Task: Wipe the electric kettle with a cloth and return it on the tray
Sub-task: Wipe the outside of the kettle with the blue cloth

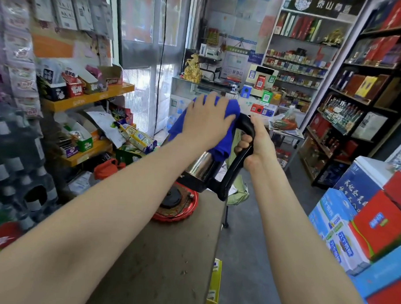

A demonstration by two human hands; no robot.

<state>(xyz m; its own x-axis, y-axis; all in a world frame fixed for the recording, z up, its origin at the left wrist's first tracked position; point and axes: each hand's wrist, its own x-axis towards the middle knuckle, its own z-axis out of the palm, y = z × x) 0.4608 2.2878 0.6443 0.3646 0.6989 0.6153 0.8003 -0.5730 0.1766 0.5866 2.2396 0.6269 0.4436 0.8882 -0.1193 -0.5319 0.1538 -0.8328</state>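
Note:
A steel electric kettle (200,166) with a black handle hangs in the air above the table, tilted. My right hand (252,145) grips the black handle. My left hand (206,121) lies on a blue cloth (222,148) and presses it onto the kettle's top, with the cloth draped down the side. Below the kettle, a red round tray (190,212) sits on the grey table (167,265), and the kettle's black base (172,196) rests on the tray. My left forearm hides the tray's left part.
Shelves of snack boxes (87,96) stand at the left, bottles (21,178) at the lower left. Stacked cartons (364,228) fill the right. A shop counter (220,90) and shelves of goods lie ahead, with an aisle of grey floor (247,257) right of the table.

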